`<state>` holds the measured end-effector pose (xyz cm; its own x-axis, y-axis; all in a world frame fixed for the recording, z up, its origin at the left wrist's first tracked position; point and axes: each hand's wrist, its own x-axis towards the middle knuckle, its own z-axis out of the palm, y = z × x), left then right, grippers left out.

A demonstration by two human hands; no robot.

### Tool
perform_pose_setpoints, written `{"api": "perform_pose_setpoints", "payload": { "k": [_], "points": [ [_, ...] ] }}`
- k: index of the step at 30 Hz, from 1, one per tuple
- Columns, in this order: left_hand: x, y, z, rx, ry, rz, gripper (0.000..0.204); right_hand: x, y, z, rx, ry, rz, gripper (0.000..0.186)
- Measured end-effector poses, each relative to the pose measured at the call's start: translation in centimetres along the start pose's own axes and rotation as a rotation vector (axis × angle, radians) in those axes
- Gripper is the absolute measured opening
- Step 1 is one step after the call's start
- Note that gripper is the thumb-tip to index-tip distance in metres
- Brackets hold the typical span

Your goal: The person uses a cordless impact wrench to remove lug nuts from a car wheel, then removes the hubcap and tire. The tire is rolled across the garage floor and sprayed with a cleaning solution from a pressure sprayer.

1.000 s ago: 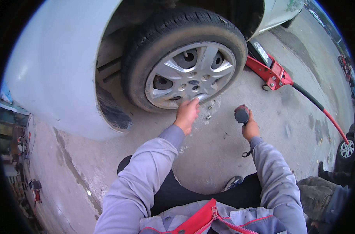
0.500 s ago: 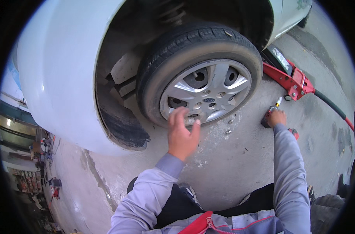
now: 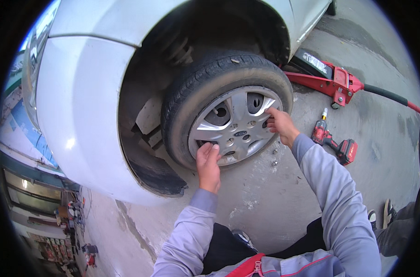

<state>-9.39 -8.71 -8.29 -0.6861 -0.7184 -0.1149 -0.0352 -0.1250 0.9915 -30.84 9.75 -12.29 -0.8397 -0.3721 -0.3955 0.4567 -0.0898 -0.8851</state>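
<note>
A silver wheel cover (image 3: 252, 101) sits on the face of the car wheel, whose black tyre (image 3: 182, 108) leans a little within the wheel arch. My left hand (image 3: 208, 168) is closed at the cover's lower left, fingertips at the edge of an opening. At its right side my right hand (image 3: 283, 126) grips the cover between thumb and fingers, some fingertips hidden in an opening. On the ground to the right lies a red and black cordless impact wrench (image 3: 329, 140) with a socket on its nose, untouched. Small lug nuts (image 3: 274, 162) lie below the wheel.
A red floor jack (image 3: 341, 85) with a long handle reaches under the white car (image 3: 87, 101) at the right. Another person's shoe (image 3: 388, 213) shows at the lower right. Shelves and clutter (image 3: 53, 244) stand at the far left, beyond the concrete floor.
My right hand has let go of the impact wrench and moved left to the wheel cover. My left hand has come against the cover's lower left. The view has shifted.
</note>
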Motion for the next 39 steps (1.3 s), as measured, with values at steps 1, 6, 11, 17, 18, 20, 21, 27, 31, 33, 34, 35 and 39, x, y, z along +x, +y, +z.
{"api": "perform_pose_setpoints", "payload": {
  "k": [1, 6, 11, 17, 18, 20, 21, 27, 31, 33, 34, 35, 39],
  "points": [
    [0.1, 0.1, -0.2, -0.115, 0.025, -0.067, 0.057, 0.0, 0.0, 0.0, 0.013, 0.004, -0.008, 0.048],
    [0.7, 0.7, -1.0, -0.431, -0.089, -0.151, 0.045, -0.2, 1.0, -0.9, 0.024, -0.07, 0.013, 0.078],
    [1.2, 0.6, -0.2, -0.508, -0.054, -0.205, 0.035, -0.2, 1.7, -0.8, 0.1, -0.131, 0.0, 0.087],
    [1.3, 1.6, -0.6, -0.61, -0.079, -0.292, 0.028, -1.9, 1.4, 0.6, 0.093, -0.054, -0.146, 0.054],
    [1.0, 1.7, -0.6, -0.621, -0.112, -0.273, 0.027, -2.3, 1.3, 0.3, 0.046, -0.044, -0.194, 0.051],
    [0.1, 2.0, -0.3, -0.618, -0.151, -0.266, 0.039, -2.6, 0.9, -0.8, 0.002, 0.044, -0.125, 0.05],
    [-0.8, 1.8, 0.4, -0.589, -0.294, -0.234, 0.044, -2.7, 0.4, -1.9, 0.012, 0.06, -0.148, 0.05],
    [-5.2, 1.9, 3.8, -0.244, -0.739, -0.059, 0.062, -0.8, -3.1, -15.4, 0.231, 0.423, -0.154, 0.062],
    [-5.6, 2.0, 3.7, -0.083, -0.745, -0.054, 0.055, -0.8, -2.9, -27.7, 0.367, 0.78, -0.228, 0.058],
    [-5.4, 1.9, 3.4, -0.046, -0.696, -0.051, 0.053, -1.1, -2.3, -32.8, 0.518, 0.928, -0.322, 0.058],
    [-5.4, 1.7, 3.4, -0.052, -0.686, -0.052, 0.052, -1.3, -2.0, -35.0, 0.589, 1.021, -0.313, 0.059],
    [-5.3, 1.6, 3.3, -0.057, -0.674, -0.053, 0.052, -1.6, -1.6, -37.1, 0.64, 1.021, -0.346, 0.057],
    [-5.5, 1.4, 3.8, 0.007, -0.669, -0.035, 0.051, -1.1, 0.8, -43.0, 0.809, 1.118, -0.323, 0.052]
  ]
}}
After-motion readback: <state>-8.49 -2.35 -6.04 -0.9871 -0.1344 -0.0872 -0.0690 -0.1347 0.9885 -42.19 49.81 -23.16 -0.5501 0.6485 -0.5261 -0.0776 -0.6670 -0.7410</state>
